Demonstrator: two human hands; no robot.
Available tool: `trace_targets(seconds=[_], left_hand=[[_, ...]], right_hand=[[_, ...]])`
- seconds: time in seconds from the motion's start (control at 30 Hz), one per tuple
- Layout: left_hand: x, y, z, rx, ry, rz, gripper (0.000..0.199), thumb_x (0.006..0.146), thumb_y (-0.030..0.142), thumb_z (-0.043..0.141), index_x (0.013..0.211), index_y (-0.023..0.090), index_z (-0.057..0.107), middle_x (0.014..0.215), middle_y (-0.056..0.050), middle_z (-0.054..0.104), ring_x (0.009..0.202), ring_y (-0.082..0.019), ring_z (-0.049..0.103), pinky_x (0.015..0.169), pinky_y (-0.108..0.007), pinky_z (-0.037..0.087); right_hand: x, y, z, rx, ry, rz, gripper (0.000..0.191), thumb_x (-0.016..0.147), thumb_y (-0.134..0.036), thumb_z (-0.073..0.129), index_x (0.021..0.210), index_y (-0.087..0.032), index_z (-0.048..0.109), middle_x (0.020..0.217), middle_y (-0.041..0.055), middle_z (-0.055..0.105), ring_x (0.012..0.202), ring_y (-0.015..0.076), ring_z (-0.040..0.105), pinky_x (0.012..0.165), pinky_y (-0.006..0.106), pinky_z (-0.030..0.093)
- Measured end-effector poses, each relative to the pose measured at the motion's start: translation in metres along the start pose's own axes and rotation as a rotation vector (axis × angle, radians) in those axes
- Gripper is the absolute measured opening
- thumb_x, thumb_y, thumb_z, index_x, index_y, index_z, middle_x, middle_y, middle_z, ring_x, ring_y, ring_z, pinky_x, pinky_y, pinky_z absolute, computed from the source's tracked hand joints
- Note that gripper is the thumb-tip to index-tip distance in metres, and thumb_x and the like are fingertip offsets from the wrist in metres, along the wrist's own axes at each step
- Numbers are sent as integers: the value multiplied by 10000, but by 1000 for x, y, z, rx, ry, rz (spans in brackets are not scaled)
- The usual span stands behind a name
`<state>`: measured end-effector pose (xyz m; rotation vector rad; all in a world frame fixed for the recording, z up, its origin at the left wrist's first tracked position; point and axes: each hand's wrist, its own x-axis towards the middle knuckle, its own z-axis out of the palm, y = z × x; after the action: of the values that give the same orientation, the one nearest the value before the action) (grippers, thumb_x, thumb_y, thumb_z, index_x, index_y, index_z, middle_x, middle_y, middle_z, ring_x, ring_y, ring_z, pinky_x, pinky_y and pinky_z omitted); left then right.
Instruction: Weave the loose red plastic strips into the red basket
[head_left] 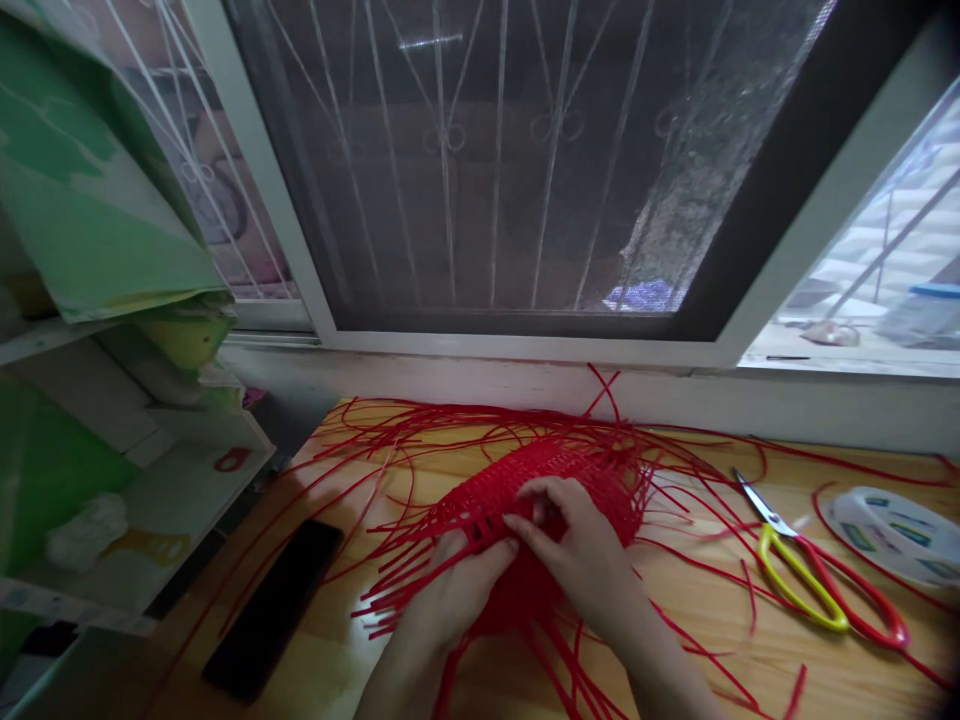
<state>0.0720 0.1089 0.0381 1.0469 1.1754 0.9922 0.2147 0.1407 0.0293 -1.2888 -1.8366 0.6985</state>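
A red woven piece (540,465) made of thin cords lies on the wooden table, with long loose cord ends spreading out on every side. At its left edge, my left hand (461,580) holds the red cords, its thumb pressed on the weave and its other fingers partly hidden beneath. My right hand (566,530) is just to the right, thumb and index finger bent close together at the weave; the strand between them is too small to make out clearly. The two hands are close together, near the left thumb's tip.
Scissors (795,570) with yellow and red handles lie partly open at the right, beside a clear plastic container (896,535). A black phone (274,610) lies at the left. Shelves (202,450) stand further left; a barred window (525,345) is behind the table (862,690).
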Motion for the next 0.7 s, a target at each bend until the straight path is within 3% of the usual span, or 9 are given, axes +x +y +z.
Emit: trace_targets(seconds=[0.13, 0.2, 0.27, 0.33, 0.57, 0.63, 0.7], left_hand=[[-3, 3, 2, 48, -56, 22, 338, 761, 220, 557, 1087, 164, 630, 1031, -53, 678, 960, -221, 610, 848, -323, 480], [-2, -1, 2, 40, -95, 14, 351, 767, 210, 546, 1108, 166, 615, 1061, -53, 666, 985, -221, 601, 867, -328, 475], [-1, -6, 2, 46, -118, 34, 343, 778, 218, 533, 1108, 167, 613, 1067, -50, 661, 985, -217, 597, 879, -330, 471], [-1, -9, 2, 72, -115, 67, 335, 786, 228, 530, 1105, 171, 612, 1066, -45, 658, 988, -209, 593, 892, -325, 464], [-10, 5, -2, 202, -218, 62, 293, 774, 222, 533, 1046, 189, 639, 1061, -34, 659, 1000, -215, 583, 887, -324, 463], [-10, 5, -3, 205, -219, 31, 295, 775, 224, 527, 1045, 187, 640, 1051, -40, 662, 1006, -220, 584, 872, -323, 470], [-8, 2, -3, 159, -194, 25, 339, 769, 234, 536, 1092, 176, 623, 1049, -54, 665, 977, -225, 602, 844, -332, 486]], right_hand=[[4, 5, -4, 64, -12, -87, 296, 849, -376, 500, 1092, -226, 580, 1015, 60, 555, 993, 203, 472, 895, 375, 360], [6, 7, -9, 123, -80, -97, 263, 886, -368, 432, 1017, -240, 620, 973, 48, 566, 964, 184, 497, 873, 353, 378], [7, 9, -12, 167, -96, -95, 201, 859, -347, 490, 858, -223, 648, 875, 36, 574, 880, 172, 527, 811, 326, 407], [7, 10, -12, 207, -19, -109, 126, 809, -310, 571, 775, -206, 635, 828, 28, 568, 827, 163, 538, 768, 304, 424], [2, 5, -3, 256, 498, -265, 46, 814, -199, 564, 811, -225, 601, 863, 23, 537, 854, 142, 524, 765, 277, 436], [2, 3, -3, 263, 525, -277, 46, 814, -200, 565, 808, -223, 604, 863, 24, 548, 855, 140, 534, 771, 275, 444], [1, 3, -2, 305, 462, -233, 49, 832, -227, 546, 851, -220, 590, 848, 26, 577, 821, 137, 563, 742, 270, 466]])
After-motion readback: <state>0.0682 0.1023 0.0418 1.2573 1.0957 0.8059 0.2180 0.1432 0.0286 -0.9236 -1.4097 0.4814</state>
